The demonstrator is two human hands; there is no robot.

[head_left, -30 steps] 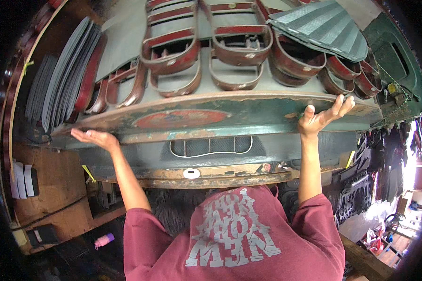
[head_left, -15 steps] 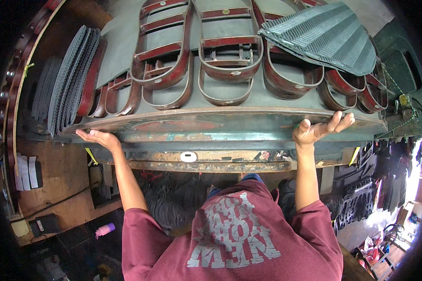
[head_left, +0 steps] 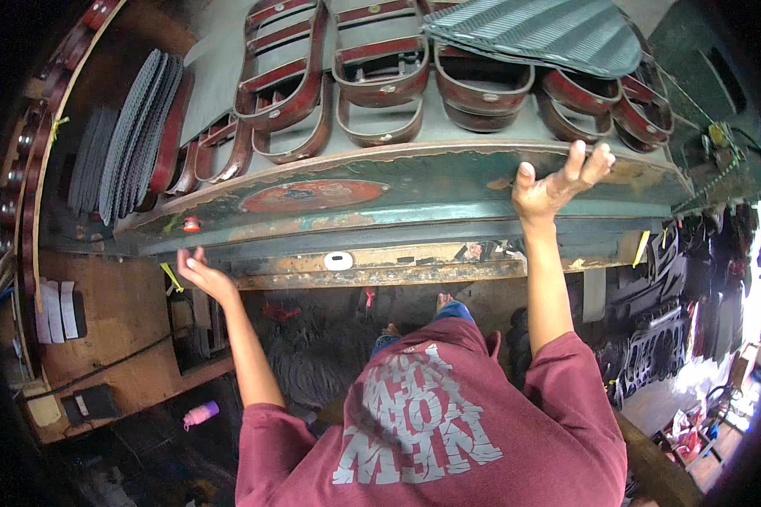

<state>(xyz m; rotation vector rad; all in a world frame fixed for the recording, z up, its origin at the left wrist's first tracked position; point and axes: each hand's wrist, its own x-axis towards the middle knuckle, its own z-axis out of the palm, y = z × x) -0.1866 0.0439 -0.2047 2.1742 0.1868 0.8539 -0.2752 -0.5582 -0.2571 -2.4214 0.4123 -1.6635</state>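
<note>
A broad dark green machine front (head_left: 448, 186) with a worn upper edge spans the view before me. My left hand (head_left: 207, 277) is off it, fingers loosely apart and holding nothing, just below a small red button (head_left: 192, 224) on that front. My right hand (head_left: 554, 190) has its fingers spread against the front near the upper edge at the right. Above lie several dark red, sole-shaped cutting dies (head_left: 380, 93), some stacked on others, on a grey sheet (head_left: 380, 125). A stack of grey ribbed sheets (head_left: 537, 38) rests over the dies at far right.
Grey textured sheets (head_left: 139, 139) stand upright at the left. Below the machine front runs a worn ledge (head_left: 431, 272) with a white oval object (head_left: 338, 260). A pink and purple bottle (head_left: 200, 413) lies at lower left. Dark cut-out pieces (head_left: 655, 346) hang at right.
My left hand has left the machine's front edge and dropped lower, uncovering the red button. My right hand stays on the front. The machine's front face now shows more fully, with its red oval emblem.
</note>
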